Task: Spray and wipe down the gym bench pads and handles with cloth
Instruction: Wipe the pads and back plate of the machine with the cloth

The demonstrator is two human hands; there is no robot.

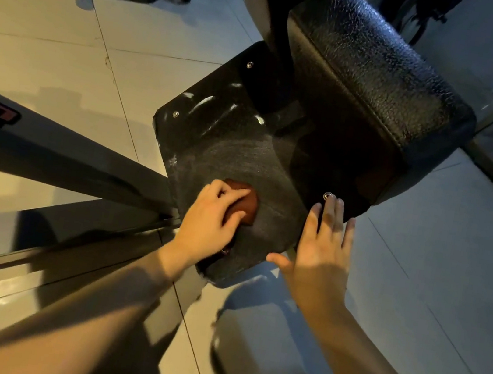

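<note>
step: wiping | left hand (214, 211) curls over the wadded brown cloth (250, 208), pressing it on the black textured surface (243, 154) below the cracked seat pad (377, 72) | right hand (322, 249) flat, fingers straight, at that surface's near edge | cloth looks soft, light: best gripped from above, palm bearing down

**Cloth on the black bench pads**

A reddish-brown cloth (247, 207) lies bunched on the near part of the flat pad (212, 149), which is black with white smears toward its far edge. The thick pad (367, 76), with a cracked black cover, sits far right.
</note>
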